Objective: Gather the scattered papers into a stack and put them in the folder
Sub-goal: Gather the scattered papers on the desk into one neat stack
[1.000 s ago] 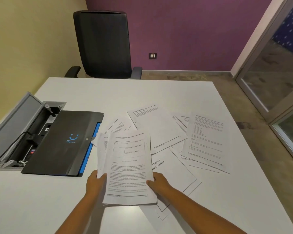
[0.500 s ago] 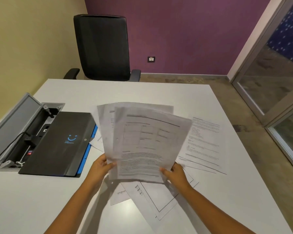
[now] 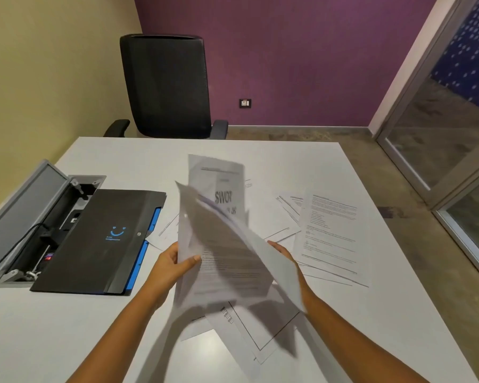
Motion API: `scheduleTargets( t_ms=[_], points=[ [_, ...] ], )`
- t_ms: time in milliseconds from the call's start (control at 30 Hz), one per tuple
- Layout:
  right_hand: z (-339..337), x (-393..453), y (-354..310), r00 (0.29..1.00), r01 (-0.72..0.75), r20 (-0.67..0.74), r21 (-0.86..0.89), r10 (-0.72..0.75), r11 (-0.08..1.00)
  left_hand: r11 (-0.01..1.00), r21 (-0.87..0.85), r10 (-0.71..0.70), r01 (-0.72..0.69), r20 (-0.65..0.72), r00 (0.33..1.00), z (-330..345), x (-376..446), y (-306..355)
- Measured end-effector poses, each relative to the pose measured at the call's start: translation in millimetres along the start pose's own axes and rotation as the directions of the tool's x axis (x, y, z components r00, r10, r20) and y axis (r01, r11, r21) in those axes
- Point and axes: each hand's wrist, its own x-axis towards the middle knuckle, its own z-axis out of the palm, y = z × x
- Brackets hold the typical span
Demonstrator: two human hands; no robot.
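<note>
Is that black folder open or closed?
Closed: the black folder lies flat on the table, cover down, only its blue edge showing.

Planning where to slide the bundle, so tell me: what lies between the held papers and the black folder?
In the head view, a loose sheet lies on the table between the held papers and the black folder, its corner at the folder's blue edge.

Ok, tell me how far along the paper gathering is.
Partly done. A bundle of sheets is gathered and lifted, gripped by the left hand, with the right hand behind it. Loose papers lie on the table to collect. The black folder lies closed, nothing filed yet.
</note>
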Motion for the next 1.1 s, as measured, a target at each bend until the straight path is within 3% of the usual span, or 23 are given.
scheduleTargets(
  t_ms=[67, 167, 267, 367, 467, 600, 767, 1100],
  points=[
    [5, 2, -3, 0.995, -0.042, -0.092, 0.002, 0.042, 0.999, 0.995, 0.068, -0.065, 0.066, -0.017, 0.998, 4, 0, -10],
    [11, 3, 3, 0.996, -0.043, -0.088, -0.297, 0.018, 0.954, 0.975, 0.155, -0.142, 0.156, -0.101, 0.985, 12, -3, -25],
    [11, 7, 17, 0.986, -0.166, -0.113, -0.486, 0.127, 0.858, 0.967, 0.093, -0.225, 0.237, -0.124, 0.967, 17, -5, -38],
    [10, 5, 34, 0.954, -0.301, -0.164, -0.556, 0.252, 0.775, 0.965, 0.054, -0.250, 0.257, -0.103, 0.963, 17, -4, -44],
    [8, 0, 39, 0.939, -0.341, -0.193, -0.429, 0.283, 0.836, 0.976, 0.006, -0.217, 0.218, -0.063, 0.974, 16, -4, -42],
    [0, -2, 27, 0.956, -0.292, -0.041, -0.115, 0.289, 0.949, 0.989, -0.002, -0.147, 0.147, -0.019, 0.989, 15, -2, -29],
    [-2, 1, 9, 0.985, -0.162, -0.083, -0.131, 0.152, 0.978, 0.995, 0.025, -0.098, 0.100, -0.044, 0.994, 14, 5, -14],
    [-8, 1, -2, 0.993, -0.042, -0.116, -0.239, 0.014, 0.970, 0.999, -0.015, 0.033, -0.034, -0.022, 0.999, 12, 4, 3]
  ],
)
